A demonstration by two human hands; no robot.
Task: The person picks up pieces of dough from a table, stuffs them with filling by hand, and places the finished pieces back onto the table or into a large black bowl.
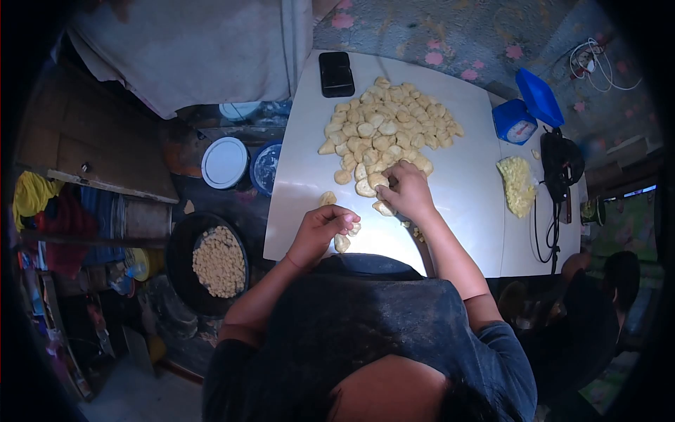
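Note:
A large heap of pale dough pieces [394, 119] covers the middle of the white table [464, 232]. At the heap's near edge, my right hand [408, 188] has its thumb and fingers closed on a round dough piece [377, 180]. Lower left of it, my left hand [325, 231] is held with fingertips pinched together close to the table's front edge. Small dough pieces [342, 243] lie at and just under those fingertips; whether one is between them is too hidden to tell. Another piece [328, 198] sits just above my left hand.
A black phone-like object [337, 74] lies at the back left. On the right are a blue scale [514, 121], a bag of yellow pieces [517, 186] and a black corded device [560, 165]. A dark basin [235, 261] of crumbly lumps stands lower left. Another person [598, 316] is lower right.

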